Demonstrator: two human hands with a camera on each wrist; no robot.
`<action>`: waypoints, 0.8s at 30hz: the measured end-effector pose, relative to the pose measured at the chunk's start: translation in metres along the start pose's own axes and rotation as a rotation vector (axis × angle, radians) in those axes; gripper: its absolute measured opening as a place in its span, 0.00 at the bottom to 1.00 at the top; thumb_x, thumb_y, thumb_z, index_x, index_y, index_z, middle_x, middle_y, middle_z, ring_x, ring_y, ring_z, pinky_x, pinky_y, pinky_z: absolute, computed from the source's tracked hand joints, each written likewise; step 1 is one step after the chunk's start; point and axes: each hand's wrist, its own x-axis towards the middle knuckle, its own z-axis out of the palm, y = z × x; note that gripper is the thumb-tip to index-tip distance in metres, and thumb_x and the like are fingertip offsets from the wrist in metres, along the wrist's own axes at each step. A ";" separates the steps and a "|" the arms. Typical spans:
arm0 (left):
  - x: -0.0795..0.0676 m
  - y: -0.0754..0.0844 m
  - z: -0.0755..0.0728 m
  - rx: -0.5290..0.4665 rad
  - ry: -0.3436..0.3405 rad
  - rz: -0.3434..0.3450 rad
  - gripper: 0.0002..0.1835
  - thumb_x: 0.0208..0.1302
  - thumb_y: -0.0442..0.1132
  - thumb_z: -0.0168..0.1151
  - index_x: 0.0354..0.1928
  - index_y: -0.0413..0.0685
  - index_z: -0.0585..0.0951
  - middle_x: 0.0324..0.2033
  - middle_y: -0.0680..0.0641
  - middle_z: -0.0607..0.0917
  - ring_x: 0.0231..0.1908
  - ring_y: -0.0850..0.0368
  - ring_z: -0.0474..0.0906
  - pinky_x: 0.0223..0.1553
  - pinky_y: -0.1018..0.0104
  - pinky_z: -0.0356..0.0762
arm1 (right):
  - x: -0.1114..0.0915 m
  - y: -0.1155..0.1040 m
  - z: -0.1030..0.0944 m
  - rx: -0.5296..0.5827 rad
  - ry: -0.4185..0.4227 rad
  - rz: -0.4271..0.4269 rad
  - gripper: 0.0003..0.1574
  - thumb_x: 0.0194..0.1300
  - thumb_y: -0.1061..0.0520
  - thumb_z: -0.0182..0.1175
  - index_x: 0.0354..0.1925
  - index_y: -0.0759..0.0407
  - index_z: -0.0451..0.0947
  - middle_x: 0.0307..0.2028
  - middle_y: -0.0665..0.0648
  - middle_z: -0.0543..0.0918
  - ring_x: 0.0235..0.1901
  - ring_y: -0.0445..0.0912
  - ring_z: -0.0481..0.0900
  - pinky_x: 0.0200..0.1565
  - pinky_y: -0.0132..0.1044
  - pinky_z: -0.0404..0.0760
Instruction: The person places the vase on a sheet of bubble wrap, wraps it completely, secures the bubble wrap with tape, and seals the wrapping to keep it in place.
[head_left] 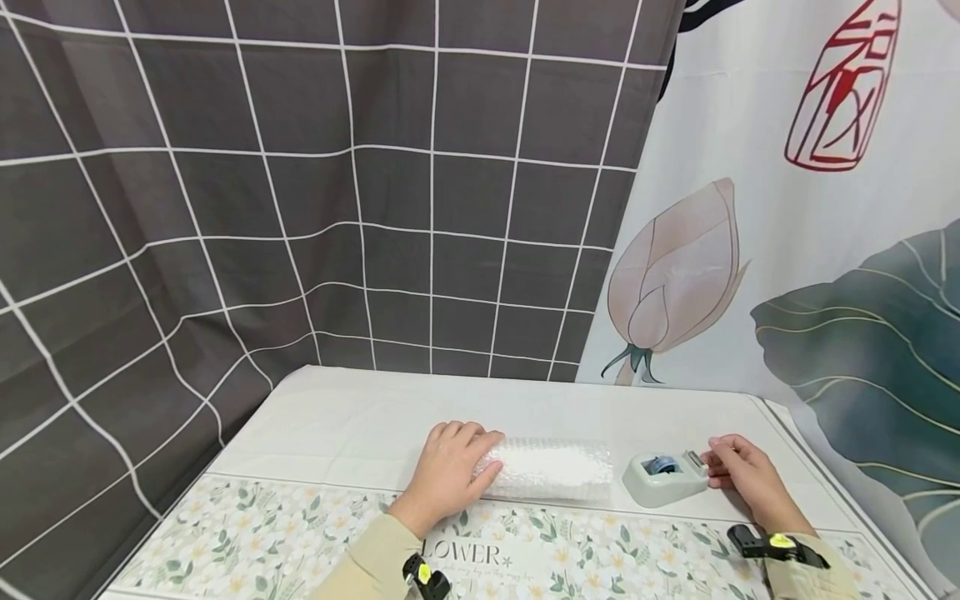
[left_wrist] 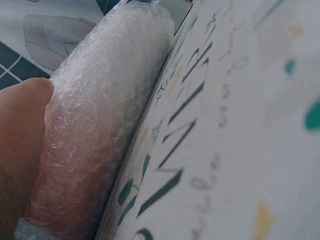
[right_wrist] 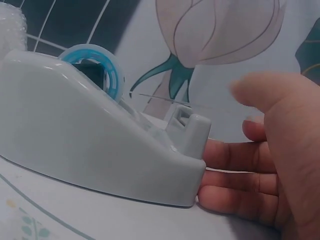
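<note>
A roll of bubble wrap lies across the table, its clear bubbled surface shiny. My left hand grips its left end, with the fingers over the far side and the thumb along the top; the left wrist view shows the bubble wrap close up. To its right stands a pale grey tape dispenser. In the right wrist view, a thin strip of clear tape runs from the blue-cored roll over the cutter towards my thumb. My right hand pinches it, its lower fingers against the dispenser's front end.
The table has a white top with a floral, lettered band along the near side. Behind it hang a dark grid-patterned curtain and a white curtain with a lotus print. The table's right edge lies just beyond my right hand.
</note>
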 end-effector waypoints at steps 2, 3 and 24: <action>0.000 0.000 0.000 0.000 0.001 0.000 0.22 0.65 0.58 0.45 0.56 0.62 0.74 0.42 0.55 0.76 0.45 0.55 0.71 0.52 0.52 0.63 | 0.000 0.000 0.000 -0.004 -0.009 -0.016 0.28 0.66 0.40 0.49 0.40 0.66 0.62 0.32 0.57 0.76 0.27 0.42 0.76 0.28 0.34 0.79; 0.000 0.000 0.000 0.000 0.002 0.000 0.22 0.65 0.58 0.45 0.56 0.62 0.74 0.42 0.55 0.76 0.45 0.55 0.71 0.52 0.52 0.63 | 0.000 0.000 0.000 -0.008 -0.009 -0.020 0.28 0.65 0.40 0.52 0.38 0.65 0.62 0.31 0.56 0.75 0.27 0.42 0.75 0.28 0.34 0.79; 0.000 -0.001 0.003 0.012 0.004 -0.002 0.22 0.65 0.59 0.42 0.56 0.64 0.74 0.42 0.56 0.76 0.45 0.56 0.71 0.52 0.53 0.63 | 0.002 0.002 0.004 -0.040 -0.018 -0.011 0.20 0.68 0.47 0.51 0.36 0.64 0.61 0.26 0.56 0.71 0.23 0.43 0.72 0.26 0.35 0.77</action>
